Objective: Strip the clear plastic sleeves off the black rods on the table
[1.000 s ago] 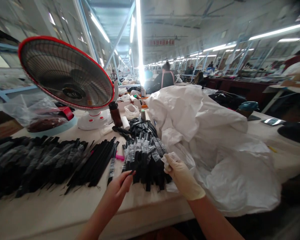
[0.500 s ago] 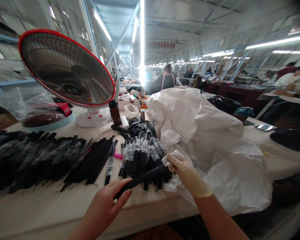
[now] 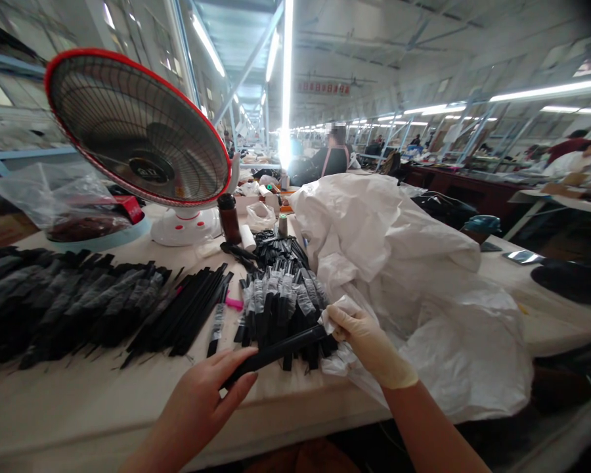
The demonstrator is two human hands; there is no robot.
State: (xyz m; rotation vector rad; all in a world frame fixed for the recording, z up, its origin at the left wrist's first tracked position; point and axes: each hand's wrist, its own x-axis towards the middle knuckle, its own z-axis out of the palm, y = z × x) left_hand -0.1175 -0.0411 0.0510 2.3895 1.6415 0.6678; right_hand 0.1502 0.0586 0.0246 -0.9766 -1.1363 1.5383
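Pinched between thumb and fingertips of our left hand [image 3: 199,404] is the near-left end of a long, slim black stick [image 3: 280,348]. Our right hand [image 3: 369,345], in a cream rubber glove, closes thumb and forefinger on the stick's far-right end. A crumpled bit of white film seems to be caught in that same pinch, though we cannot tell for certain. The stick runs slantwise between the two hands, low over the near edge of a fanned heap of black sticks in clear sleeves [image 3: 280,299]; we cannot tell whether it touches them. That heap lies on the pale worktable [image 3: 79,410], just left of a large crumpled white woven sack [image 3: 404,263], which the right hand rests against. Left of the heap lie a small pink object [image 3: 234,303], a bundle of bare black sticks [image 3: 192,315] and, further left, a broad spread of sleeved black sticks [image 3: 64,305]. Far left stands a round red-rimmed wire-grille fan [image 3: 138,128] on a white base, with a dark brown bottle [image 3: 229,220] beside it.
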